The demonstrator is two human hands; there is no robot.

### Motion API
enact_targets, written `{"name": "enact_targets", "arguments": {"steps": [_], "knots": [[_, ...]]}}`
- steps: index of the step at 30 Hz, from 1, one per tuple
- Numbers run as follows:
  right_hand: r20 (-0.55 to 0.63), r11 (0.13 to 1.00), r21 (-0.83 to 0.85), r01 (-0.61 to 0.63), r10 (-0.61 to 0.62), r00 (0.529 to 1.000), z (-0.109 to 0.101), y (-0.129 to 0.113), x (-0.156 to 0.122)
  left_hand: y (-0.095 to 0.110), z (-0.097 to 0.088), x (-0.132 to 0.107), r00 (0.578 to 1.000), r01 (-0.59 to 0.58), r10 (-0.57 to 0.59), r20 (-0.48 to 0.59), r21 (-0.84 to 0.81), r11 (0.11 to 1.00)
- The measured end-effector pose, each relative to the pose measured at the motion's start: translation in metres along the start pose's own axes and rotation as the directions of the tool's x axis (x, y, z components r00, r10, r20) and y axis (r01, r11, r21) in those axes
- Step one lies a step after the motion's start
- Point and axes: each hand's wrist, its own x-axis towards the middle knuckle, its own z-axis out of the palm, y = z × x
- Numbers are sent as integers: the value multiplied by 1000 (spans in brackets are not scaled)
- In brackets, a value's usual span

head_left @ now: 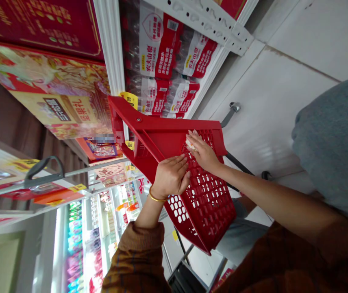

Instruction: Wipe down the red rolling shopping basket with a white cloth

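The view is turned sideways. A red plastic shopping cart basket (209, 211) with a honeycomb of holes is in the middle. My left hand (170, 175), with a gold bangle at its wrist, rests on the basket's edge. Its fingers are stretched out close together and the thumb is apart. Just beyond its fingertips, my right hand (203, 152) presses a small crumpled white tissue (190, 143) against the perforated red panel. The fingers cover part of the tissue. I see nothing held in my left hand.
Packs of bottled water (162, 53) stand on a white-edged shelf above the basket. Gift boxes (64, 77) are stacked at the left. A grey metal bar (101, 165) crosses the left side. Pale floor tiles (271, 101) and a grey-clothed leg (332, 142) appear at right.
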Motion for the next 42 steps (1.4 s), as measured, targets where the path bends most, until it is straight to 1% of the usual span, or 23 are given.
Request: {"name": "enact_targets", "arguments": {"steps": [4, 8, 13, 18, 20, 22, 24, 26, 27, 29, 31, 34, 42], "knots": [[33, 1000, 6, 26, -26, 999, -3, -2, -10, 2, -1, 3, 1000, -7, 7, 6, 14, 1000], [55, 998, -12, 68, -67, 996, -6, -6, -21, 6, -3, 5, 999, -5, 4, 49, 17, 1000], [97, 992, -22, 125, -123, 988, -11, -8, -38, 8, -3, 6, 994, 21, -27, 103, 55, 998], [103, 983, -18, 181, -178, 979, -21, -3, -49, 11, -5, 8, 982, 61, -79, 173, 108, 992], [76, 986, -23, 163, -161, 984, -26, 0, -47, 14, -5, 11, 970, 93, -123, 207, 148, 985], [10, 992, -45, 116, -115, 993, -29, 5, -40, 19, -4, 15, 950, 116, -164, 266, 185, 976], [-59, 995, -71, 63, -67, 996, -31, 9, -28, 24, -3, 20, 913, 136, -209, 350, 222, 966], [-94, 996, -89, 24, -32, 995, -29, 13, -15, 29, -2, 24, 863, 162, -270, 428, 272, 949], [-96, 996, -93, 10, -19, 995, -27, 16, -10, 31, -2, 26, 839, 174, -300, 454, 299, 938], [-74, 995, -96, -4, -3, 997, -23, 20, -2, 33, 0, 29, 805, 194, -348, 480, 341, 920], [-37, 995, -98, -4, 0, 999, -19, 24, -1, 34, 1, 30, 785, 205, -371, 495, 357, 911], [13, 995, -96, 11, -10, 1000, -17, 26, -6, 35, 4, 30, 776, 216, -383, 501, 360, 908], [88, 996, -79, 51, -44, 995, -18, 22, -25, 37, 10, 26, 789, 226, -387, 478, 360, 905]]}}
